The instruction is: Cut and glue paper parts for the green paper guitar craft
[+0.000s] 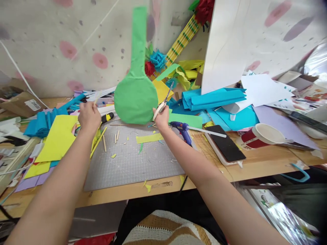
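Observation:
A green paper-covered guitar shape (135, 95) stands upright at the back of a grey cutting mat (130, 160), its neck pointing up. My right hand (161, 118) is closed round the handles of a pair of scissors (165, 100), whose blades point up beside the green shape's right edge. My left hand (88, 115) is closed in a pinch on a thin pale stick (96, 97) left of the green shape, above yellow paper (59, 137).
A blue glue gun (182, 129), a black phone (224, 143) and a tipped red-and-white paper cup (259, 136) lie right of the mat. Blue, yellow and purple paper is piled on both sides. A large white sheet (230, 44) leans at the back right.

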{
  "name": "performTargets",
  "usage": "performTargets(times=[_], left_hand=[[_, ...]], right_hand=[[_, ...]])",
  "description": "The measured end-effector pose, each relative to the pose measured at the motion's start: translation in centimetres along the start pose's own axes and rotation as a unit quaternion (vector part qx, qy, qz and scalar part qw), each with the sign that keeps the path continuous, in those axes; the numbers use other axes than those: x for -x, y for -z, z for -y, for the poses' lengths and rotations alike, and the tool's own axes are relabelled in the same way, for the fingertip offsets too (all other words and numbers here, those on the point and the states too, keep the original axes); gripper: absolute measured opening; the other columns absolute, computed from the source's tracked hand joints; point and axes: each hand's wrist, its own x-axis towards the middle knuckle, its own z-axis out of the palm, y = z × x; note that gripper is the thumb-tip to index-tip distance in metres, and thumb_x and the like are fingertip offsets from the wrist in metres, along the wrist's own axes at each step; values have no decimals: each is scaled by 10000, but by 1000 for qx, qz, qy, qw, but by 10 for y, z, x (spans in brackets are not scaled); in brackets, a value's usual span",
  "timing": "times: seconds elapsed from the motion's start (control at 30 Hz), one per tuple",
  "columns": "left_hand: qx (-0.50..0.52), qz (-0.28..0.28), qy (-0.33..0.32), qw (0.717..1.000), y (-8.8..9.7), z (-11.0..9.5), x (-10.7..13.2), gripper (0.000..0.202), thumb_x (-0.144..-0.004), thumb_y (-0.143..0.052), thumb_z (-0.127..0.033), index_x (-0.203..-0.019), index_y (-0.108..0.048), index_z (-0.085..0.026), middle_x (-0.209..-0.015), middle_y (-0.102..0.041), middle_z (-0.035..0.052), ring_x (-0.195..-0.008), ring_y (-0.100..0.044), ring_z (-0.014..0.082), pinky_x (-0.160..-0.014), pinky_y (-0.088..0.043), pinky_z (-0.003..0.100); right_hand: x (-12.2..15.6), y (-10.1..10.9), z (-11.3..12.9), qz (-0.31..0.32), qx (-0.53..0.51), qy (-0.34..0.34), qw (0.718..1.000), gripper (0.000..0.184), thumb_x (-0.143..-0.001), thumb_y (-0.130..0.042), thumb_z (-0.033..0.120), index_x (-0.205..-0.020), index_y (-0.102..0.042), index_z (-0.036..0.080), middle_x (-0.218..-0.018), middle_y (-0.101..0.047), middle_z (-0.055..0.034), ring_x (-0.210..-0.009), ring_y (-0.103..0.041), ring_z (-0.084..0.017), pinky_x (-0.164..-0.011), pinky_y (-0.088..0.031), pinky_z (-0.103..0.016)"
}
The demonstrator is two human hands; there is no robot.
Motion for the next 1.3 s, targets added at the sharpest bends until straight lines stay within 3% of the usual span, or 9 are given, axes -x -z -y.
performTargets(times=[0.13, 0.3, 0.5, 0.6, 0.73, 0.9, 1.1, 1.17, 1.3], left_hand=[[-182, -25, 74, 980, -15, -20, 47, 387, -867, -298, -441, -812, -589, -191, -700, -576, 56, -617, -489, 182, -512, -170, 291], [-210, 37, -29, 977, -54, -33, 90, 405, -860, -324, -459, -738, -608, -197, -754, -629, 58, -681, -548, 182, -527, -238, 285], [-211, 90, -162, 960, -69, -36, 96, 338, -872, -332, -349, -862, -635, -197, -807, -599, 78, -805, -547, 205, -659, -353, 313], [-195, 81, -215, 953, -71, -40, 95, 334, -874, -330, -318, -899, -641, -199, -820, -581, 85, -832, -530, 213, -717, -371, 334], [-171, 84, -224, 956, -76, -44, 95, 341, -871, -338, -318, -926, -649, -190, -828, -577, 97, -835, -523, 221, -721, -380, 353], [-131, 93, -239, 958, -79, -52, 94, 312, -861, -377, -338, -930, -645, -195, -861, -570, 97, -881, -515, 227, -791, -375, 375], [59, -154, -14, 986, -87, -68, 88, 336, -778, -536, -403, -1031, -521, -182, -1122, -470, 132, -1063, -452, 235, -884, -373, 385], [209, -193, 110, 952, -93, -71, 83, 320, -793, -509, -422, -1013, -469, -192, -1038, -499, 105, -940, -514, 182, -806, -429, 340], [511, -86, 230, 824, -98, -74, 78, 206, -863, -377, -394, -903, -445, -203, -758, -516, 9, -631, -538, 90, -612, -456, 237]], right_hand=[[-7, -20, -9, 21, -8, -5, 1000, 306, -687, -569, 303, -894, -369, 200, -907, -554, -59, -825, -535, -169, -755, -416, -295], [-24, -35, -14, 16, 54, -18, 998, 315, -708, -564, 285, -945, -378, 193, -985, -561, -87, -892, -539, -203, -780, -399, -321], [-15, -19, -9, 1, 128, 12, 992, 308, -729, -539, 277, -975, -374, 192, -1015, -560, -105, -933, -530, -223, -804, -385, -347], [4, 5, -2, 125, 143, 47, 981, 279, -719, -541, 291, -939, -393, 206, -928, -583, -60, -832, -546, -187, -741, -401, -311], [33, 37, 2, 327, 215, 111, 913, 251, -661, -590, 321, -827, -441, 206, -783, -576, -7, -680, -511, -151, -610, -374, -252], [46, 56, 0, 337, 256, 139, 895, 193, -681, -559, 309, -795, -456, 194, -732, -561, -2, -642, -477, -136, -568, -334, -230], [39, 60, -15, 352, 124, 66, 926, 244, -625, -612, 287, -793, -467, 183, -792, -604, -3, -687, -536, -128, -620, -406, -249], [40, 60, -16, 365, 47, 25, 929, 255, -610, -618, 275, -784, -457, 181, -780, -603, -1, -662, -542, -116, -612, -426, -250], [45, 60, -12, 445, -21, -28, 895, 258, -600, -632, 290, -739, -443, 182, -697, -570, 14, -572, -511, -96, -538, -414, -236]])
